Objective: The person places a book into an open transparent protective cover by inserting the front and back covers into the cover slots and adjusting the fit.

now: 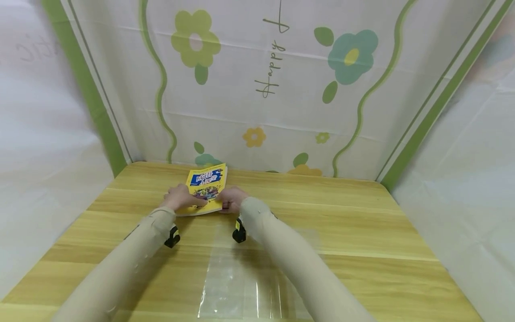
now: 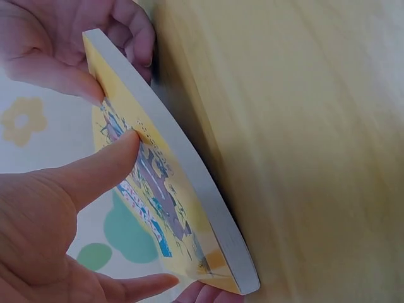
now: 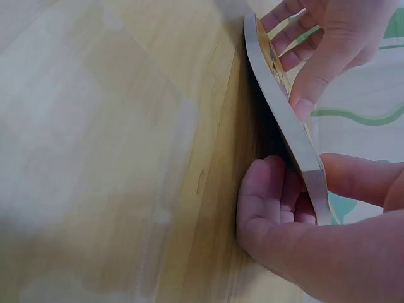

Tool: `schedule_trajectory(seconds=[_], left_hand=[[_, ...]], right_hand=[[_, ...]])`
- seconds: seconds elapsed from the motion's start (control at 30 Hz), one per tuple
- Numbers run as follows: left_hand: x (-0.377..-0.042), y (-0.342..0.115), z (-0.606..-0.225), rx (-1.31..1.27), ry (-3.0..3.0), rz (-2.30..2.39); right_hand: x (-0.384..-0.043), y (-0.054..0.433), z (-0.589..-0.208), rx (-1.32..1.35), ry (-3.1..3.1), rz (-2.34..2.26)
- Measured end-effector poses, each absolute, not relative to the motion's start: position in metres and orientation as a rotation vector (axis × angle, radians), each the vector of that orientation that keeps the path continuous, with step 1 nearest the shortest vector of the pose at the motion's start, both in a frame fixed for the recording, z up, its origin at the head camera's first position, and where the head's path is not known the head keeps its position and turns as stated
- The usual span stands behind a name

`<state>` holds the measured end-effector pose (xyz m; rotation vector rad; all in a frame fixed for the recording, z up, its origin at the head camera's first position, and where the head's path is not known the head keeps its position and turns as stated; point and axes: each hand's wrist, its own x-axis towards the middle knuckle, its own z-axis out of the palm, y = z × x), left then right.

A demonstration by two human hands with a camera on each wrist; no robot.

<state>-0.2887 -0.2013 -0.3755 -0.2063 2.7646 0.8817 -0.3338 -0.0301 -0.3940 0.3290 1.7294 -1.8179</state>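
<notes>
A yellow paperback book (image 1: 207,190) with a blue title panel lies near the back of the table, its right edge lifted off the wood. My left hand (image 1: 179,198) holds the book's left side, thumb laid across the cover and other fingers about the edge. In the left wrist view the left thumb (image 2: 107,164) presses on the printed picture. At the right edge, my right hand (image 1: 233,199) grips the book with its thumb on the cover and curled fingers (image 3: 262,189) underneath. The cover bends slightly between both hands.
A clear plastic sheet or sleeve (image 1: 229,277) lies flat on the wooden table (image 1: 362,223), nearer to me and partly under the right forearm. Behind the table hangs a flower-printed curtain (image 1: 241,103), with pale cloth at both sides.
</notes>
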Motion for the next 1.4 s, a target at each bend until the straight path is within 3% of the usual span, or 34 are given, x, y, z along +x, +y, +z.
schedule_trajectory(seconds=[1.4], left_hand=[[-0.3, -0.233, -0.396, -0.22, 2.641, 1.24]], right_hand=[[-0.339, -0.011, -0.392, 0.289, 1.579, -1.864]])
